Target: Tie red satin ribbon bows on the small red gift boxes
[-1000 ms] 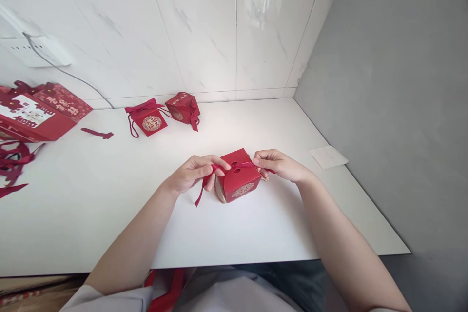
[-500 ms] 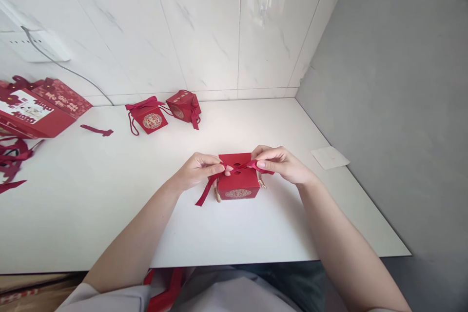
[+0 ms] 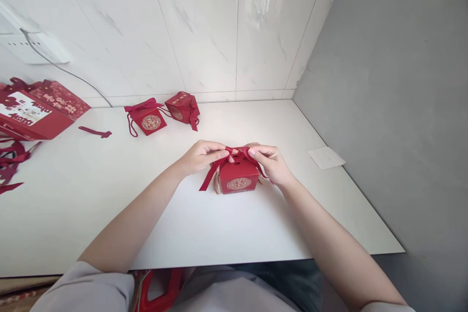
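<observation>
Head view: the red box sits on the bench between the left hand and right hand, its medallion facing the wearer, long axis running left to right. Both hands pinch the ribbon over its top; one tail slants down leftward.

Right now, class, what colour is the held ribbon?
The ribbon is deep red; the head view shows it.

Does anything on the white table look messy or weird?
A little: dark red fabric ribbons lie tangled at far left, and a rectangular white paper sits crooked by the right edge of the white table. I see no spills or damage.
</observation>
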### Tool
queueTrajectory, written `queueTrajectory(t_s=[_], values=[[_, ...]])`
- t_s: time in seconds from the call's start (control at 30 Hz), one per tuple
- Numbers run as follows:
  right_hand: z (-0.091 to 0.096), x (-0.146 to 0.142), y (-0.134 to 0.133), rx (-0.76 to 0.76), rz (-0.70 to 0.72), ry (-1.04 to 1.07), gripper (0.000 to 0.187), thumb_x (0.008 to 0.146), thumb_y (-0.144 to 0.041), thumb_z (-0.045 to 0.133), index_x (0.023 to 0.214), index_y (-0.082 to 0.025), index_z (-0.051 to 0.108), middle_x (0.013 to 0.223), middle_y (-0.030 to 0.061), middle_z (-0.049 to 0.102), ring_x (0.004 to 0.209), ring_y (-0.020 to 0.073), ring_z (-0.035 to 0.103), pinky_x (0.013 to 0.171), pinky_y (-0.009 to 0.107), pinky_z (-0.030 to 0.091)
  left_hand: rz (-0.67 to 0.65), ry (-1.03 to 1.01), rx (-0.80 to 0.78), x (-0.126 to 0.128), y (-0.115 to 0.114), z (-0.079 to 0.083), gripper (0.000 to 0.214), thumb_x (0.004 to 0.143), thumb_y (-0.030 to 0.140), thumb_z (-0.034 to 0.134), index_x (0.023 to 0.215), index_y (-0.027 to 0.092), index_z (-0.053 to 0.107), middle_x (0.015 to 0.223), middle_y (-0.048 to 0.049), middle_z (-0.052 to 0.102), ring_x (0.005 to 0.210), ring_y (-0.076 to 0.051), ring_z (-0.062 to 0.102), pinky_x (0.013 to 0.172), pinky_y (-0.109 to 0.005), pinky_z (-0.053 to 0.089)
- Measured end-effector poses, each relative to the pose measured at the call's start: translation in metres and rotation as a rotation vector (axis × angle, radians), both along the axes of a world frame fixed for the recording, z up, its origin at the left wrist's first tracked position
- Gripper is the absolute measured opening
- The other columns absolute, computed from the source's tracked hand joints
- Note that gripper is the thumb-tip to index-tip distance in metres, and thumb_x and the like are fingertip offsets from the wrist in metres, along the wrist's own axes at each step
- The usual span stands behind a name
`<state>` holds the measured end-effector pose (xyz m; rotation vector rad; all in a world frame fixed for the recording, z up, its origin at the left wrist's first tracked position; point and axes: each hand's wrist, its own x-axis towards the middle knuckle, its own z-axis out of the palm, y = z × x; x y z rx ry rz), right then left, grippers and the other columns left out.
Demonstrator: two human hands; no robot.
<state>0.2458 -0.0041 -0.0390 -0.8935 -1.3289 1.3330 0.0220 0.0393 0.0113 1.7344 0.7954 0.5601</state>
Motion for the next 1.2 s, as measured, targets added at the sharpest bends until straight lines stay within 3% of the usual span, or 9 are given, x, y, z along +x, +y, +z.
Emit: queueTrajectory(t_s=[0.1, 0.2, 0.3, 0.5, 0.7, 0.87, 0.97, 1.07, 1.2], values=[[-0.003, -0.004, 0.005, -0.008, 0.021, 0.053, 0.033, 0.085, -0.052, 0.064, 0.082, -0.020, 0.071, 0.092, 0.0053, 0.067, 0.053, 0.0112, 0.052, 0.043, 0.026, 0.039, -0.015, 0.016, 0.007, -0.001, 0.007, -0.002, 0.032, 0.086, 0.043, 0.063, 0.081, 0.012, 0.072, 0.082, -0.0075, 0.072, 0.057, -0.010, 0.057, 0.056, -0.022, 0.047], [-0.003, -0.007, 0.009, 0.014, 0.066, 0.095, 0.032, 0.085, -0.051, 0.064, 0.078, -0.019, 0.069, 0.086, 0.0038, 0.065, 0.070, 0.0148, 0.059, 0.059, 0.027, 0.046, 0.021, 0.036, 0.050, 0.000, 0.007, -0.008, 0.033, 0.086, 0.043, 0.063, 0.074, 0.013, 0.069, 0.092, -0.0091, 0.073, 0.062, -0.010, 0.060, 0.057, -0.022, 0.046], [-0.003, -0.009, 0.010, 0.040, 0.083, 0.096, 0.031, 0.087, -0.048, 0.064, 0.077, -0.019, 0.068, 0.087, 0.0032, 0.063, 0.078, 0.0153, 0.060, 0.068, 0.028, 0.048, 0.063, 0.037, 0.092, 0.000, 0.005, -0.011, 0.033, 0.087, 0.042, 0.062, 0.073, 0.013, 0.068, 0.096, -0.0098, 0.074, 0.071, -0.013, 0.063, 0.061, -0.022, 0.048], [-0.007, -0.007, 0.011, 0.089, 0.065, 0.059, 0.023, 0.089, -0.041, 0.064, 0.079, -0.021, 0.071, 0.091, 0.0027, 0.063, 0.083, 0.0157, 0.059, 0.076, 0.030, 0.046, 0.017, 0.029, 0.105, 0.001, 0.011, -0.011, 0.030, 0.084, 0.039, 0.067, 0.075, 0.012, 0.075, 0.076, -0.0070, 0.074, 0.075, -0.016, 0.067, 0.070, -0.024, 0.053], [-0.011, -0.005, 0.014, 0.199, 0.030, 0.050, 0.010, 0.085, -0.033, 0.070, 0.088, -0.028, 0.079, 0.094, 0.0035, 0.068, 0.096, 0.0188, 0.060, 0.088, 0.034, 0.047, -0.023, -0.029, 0.065, 0.000, 0.018, -0.005, 0.023, 0.080, 0.034, 0.073, 0.087, 0.013, 0.079, 0.090, -0.0090, 0.078, 0.089, -0.021, 0.072, 0.085, -0.030, 0.056], [-0.005, -0.007, 0.011, 0.232, 0.067, 0.041, 0.014, 0.088, -0.031, 0.068, 0.096, -0.035, 0.079, 0.106, 0.0026, 0.073, 0.109, 0.0218, 0.061, 0.095, 0.039, 0.048, -0.058, 0.044, 0.096, -0.002, 0.019, 0.002, 0.025, 0.083, 0.034, 0.070, 0.097, 0.014, 0.077, 0.071, -0.0056, 0.074, 0.062, -0.014, 0.066, 0.064, -0.026, 0.055], [-0.001, -0.009, 0.008, 0.277, 0.085, 0.012, 0.017, 0.090, -0.030, 0.065, 0.098, -0.036, 0.078, 0.108, 0.0009, 0.075, 0.117, 0.0220, 0.059, 0.104, 0.041, 0.045, -0.075, 0.069, 0.116, -0.003, 0.020, 0.003, 0.024, 0.085, 0.033, 0.067, 0.095, 0.014, 0.076, 0.072, -0.0059, 0.073, 0.061, -0.012, 0.064, 0.060, -0.025, 0.052], [-0.001, -0.010, 0.007, 0.280, 0.063, 0.000, 0.016, 0.088, -0.028, 0.067, 0.096, -0.035, 0.079, 0.104, 0.0017, 0.076, 0.116, 0.0223, 0.059, 0.103, 0.041, 0.046, -0.086, 0.053, 0.068, -0.003, 0.019, 0.003, 0.020, 0.084, 0.031, 0.069, 0.093, 0.014, 0.072, 0.087, -0.0086, 0.075, 0.072, -0.014, 0.068, 0.065, -0.025, 0.054], [-0.007, -0.009, 0.008, 0.218, 0.000, 0.057, 0.014, 0.083, -0.028, 0.073, 0.094, -0.034, 0.079, 0.100, 0.0037, 0.073, 0.102, 0.0215, 0.063, 0.089, 0.037, 0.052, -0.098, 0.072, 0.029, -0.001, 0.017, 0.005, 0.020, 0.081, 0.031, 0.073, 0.090, 0.014, 0.071, 0.092, -0.0106, 0.076, 0.082, -0.017, 0.070, 0.068, -0.026, 0.054]])
